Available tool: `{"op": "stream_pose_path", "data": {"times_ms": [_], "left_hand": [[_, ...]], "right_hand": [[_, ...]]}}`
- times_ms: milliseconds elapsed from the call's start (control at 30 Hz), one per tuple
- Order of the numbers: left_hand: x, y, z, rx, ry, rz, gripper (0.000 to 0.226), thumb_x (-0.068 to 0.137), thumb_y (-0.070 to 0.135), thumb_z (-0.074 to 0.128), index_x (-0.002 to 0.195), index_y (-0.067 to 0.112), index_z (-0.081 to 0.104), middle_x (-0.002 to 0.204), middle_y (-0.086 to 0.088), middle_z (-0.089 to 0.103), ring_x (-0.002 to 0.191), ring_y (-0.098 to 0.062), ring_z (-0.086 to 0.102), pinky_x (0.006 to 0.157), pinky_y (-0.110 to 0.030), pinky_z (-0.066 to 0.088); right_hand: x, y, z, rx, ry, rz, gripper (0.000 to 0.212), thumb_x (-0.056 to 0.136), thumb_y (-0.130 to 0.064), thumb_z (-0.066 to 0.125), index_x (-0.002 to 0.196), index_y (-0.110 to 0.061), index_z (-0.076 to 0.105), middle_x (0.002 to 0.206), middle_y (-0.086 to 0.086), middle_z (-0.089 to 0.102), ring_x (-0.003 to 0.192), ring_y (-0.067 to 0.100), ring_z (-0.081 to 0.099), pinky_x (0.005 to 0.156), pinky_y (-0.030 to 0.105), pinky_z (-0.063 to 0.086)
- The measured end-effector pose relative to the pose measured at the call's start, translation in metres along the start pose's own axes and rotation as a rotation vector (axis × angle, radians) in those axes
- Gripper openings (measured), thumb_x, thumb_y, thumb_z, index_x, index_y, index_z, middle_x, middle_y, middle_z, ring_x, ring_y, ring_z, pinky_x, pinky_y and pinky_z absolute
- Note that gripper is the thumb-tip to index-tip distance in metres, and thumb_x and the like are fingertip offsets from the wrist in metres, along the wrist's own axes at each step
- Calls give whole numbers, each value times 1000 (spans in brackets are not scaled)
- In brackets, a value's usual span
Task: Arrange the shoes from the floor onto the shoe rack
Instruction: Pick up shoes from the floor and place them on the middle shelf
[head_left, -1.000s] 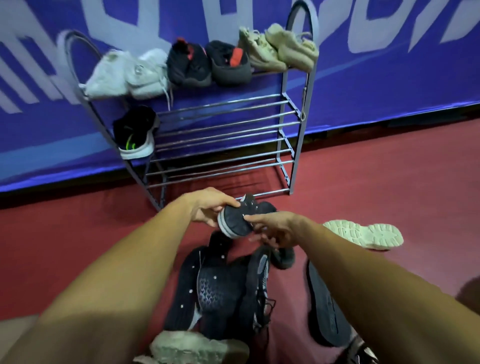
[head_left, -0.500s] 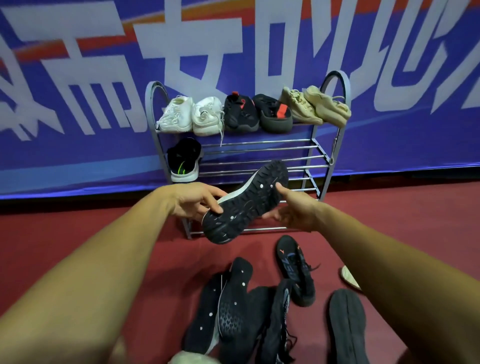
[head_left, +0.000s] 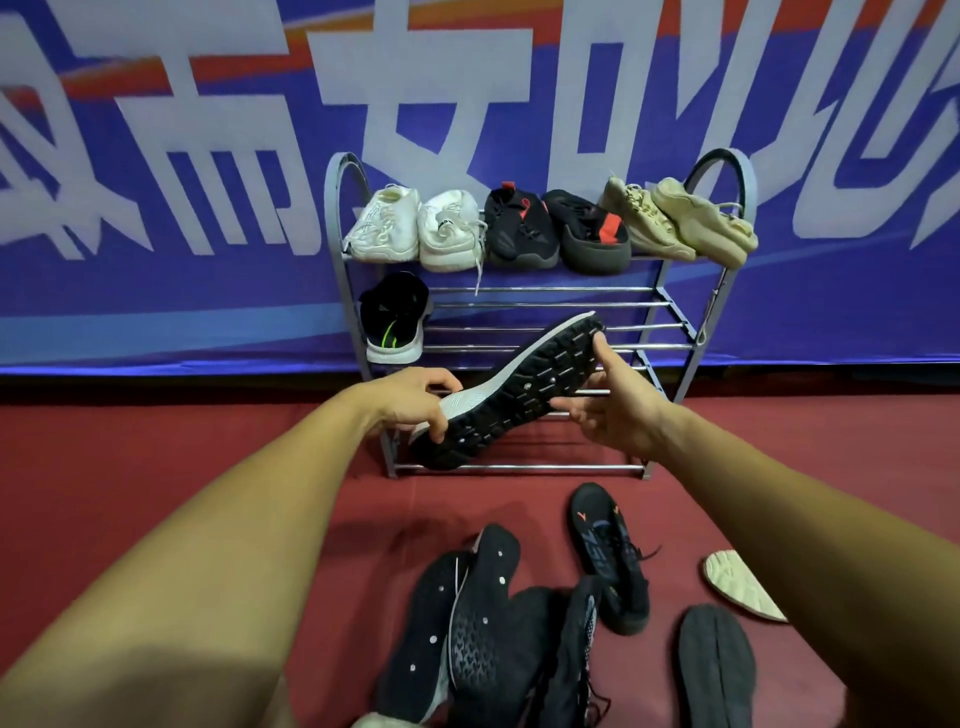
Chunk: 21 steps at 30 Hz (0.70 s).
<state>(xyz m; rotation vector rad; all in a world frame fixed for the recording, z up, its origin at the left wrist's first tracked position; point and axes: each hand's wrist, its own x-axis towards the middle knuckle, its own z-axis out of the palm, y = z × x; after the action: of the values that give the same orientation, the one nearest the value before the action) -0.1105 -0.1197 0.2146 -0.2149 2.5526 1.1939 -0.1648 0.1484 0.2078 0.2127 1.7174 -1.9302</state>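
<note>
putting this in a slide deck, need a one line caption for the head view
Both hands, left and right, hold a black shoe sole-up before the shoe rack.

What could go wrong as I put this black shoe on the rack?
The black shoe is held sole-up by its ends between left hand and right hand; pinched that lightly, it could slip while you flip it. The shoe rack has only thin bars, so a heel or toe might drop between them. The white shoe's dangling lace could snag.
</note>
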Motion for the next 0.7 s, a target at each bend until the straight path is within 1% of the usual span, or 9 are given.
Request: {"op": "stream_pose_path", "data": {"times_ms": [100, 167, 233, 300, 367, 433, 533, 633, 700], "left_hand": [[8, 2, 4, 62, 45, 25, 52, 59, -14, 68, 90, 27, 60, 73, -1, 55, 61, -16, 48, 56, -25, 39], [12, 1, 6, 83, 92, 25, 49, 60, -15, 67, 90, 23, 60, 77, -3, 57, 60, -16, 47, 54, -24, 39], [14, -1, 7, 123, 130, 35, 49, 61, -13, 69, 97, 20, 60, 81, -3, 59, 63, -16, 47, 53, -23, 38], [17, -2, 9, 159, 153, 43, 51, 62, -11, 72, 101, 20, 60, 83, -2, 59, 63, -16, 47, 52, -22, 38], [19, -1, 11, 143, 157, 40, 51, 62, -9, 74, 101, 19, 58, 83, -4, 59, 60, -16, 46, 51, -22, 38], [21, 0, 13, 143, 151, 43, 50, 61, -5, 79, 99, 20, 57, 81, -1, 56, 60, -15, 46, 50, -22, 38], [22, 6, 19, 155, 124, 64, 46, 58, 7, 87, 92, 22, 58, 71, 6, 49, 61, -13, 44, 54, -24, 37], [23, 19, 27, 95, 93, 103, 43, 57, 11, 90, 83, 21, 58, 67, 4, 54, 60, -13, 47, 58, -24, 39], [23, 24, 30, 27, 69, 108, 41, 60, 7, 89, 83, 18, 57, 69, -3, 59, 61, -17, 53, 56, -23, 41]], "right_hand": [[5, -2, -8, 53, -35, 23, 83, 80, -86, 37, 106, -10, 56, 103, 23, 74, 59, 19, 55, 53, 24, 35], [6, -2, -12, 68, -61, 63, 80, 81, -87, 33, 102, -12, 52, 104, 26, 73, 59, 21, 54, 53, 23, 37], [3, -3, -11, 57, -80, 86, 69, 83, -81, 42, 103, -15, 51, 94, 24, 74, 57, 20, 54, 49, 21, 40], [2, -6, -8, 70, -72, 78, 57, 83, -72, 52, 97, -17, 52, 81, 17, 74, 56, 19, 55, 52, 21, 38], [4, -9, -7, 104, -56, 44, 56, 83, -69, 54, 95, -15, 57, 79, 13, 74, 57, 18, 55, 54, 23, 34], [8, -10, -7, 149, -60, 10, 67, 85, -74, 48, 106, -11, 62, 94, 17, 75, 60, 18, 55, 56, 25, 34], [11, -7, 3, 154, -20, -20, 77, 84, -77, 48, 125, -12, 56, 116, 13, 70, 69, 17, 63, 58, 26, 42], [9, 4, 23, 36, -56, -50, 62, 89, -57, 59, 136, -17, 52, 135, 3, 58, 84, 18, 66, 57, 25, 43], [9, 11, 33, -11, -84, -54, 48, 91, -45, 63, 132, -21, 56, 135, -3, 57, 88, 17, 66, 58, 25, 43]]}}
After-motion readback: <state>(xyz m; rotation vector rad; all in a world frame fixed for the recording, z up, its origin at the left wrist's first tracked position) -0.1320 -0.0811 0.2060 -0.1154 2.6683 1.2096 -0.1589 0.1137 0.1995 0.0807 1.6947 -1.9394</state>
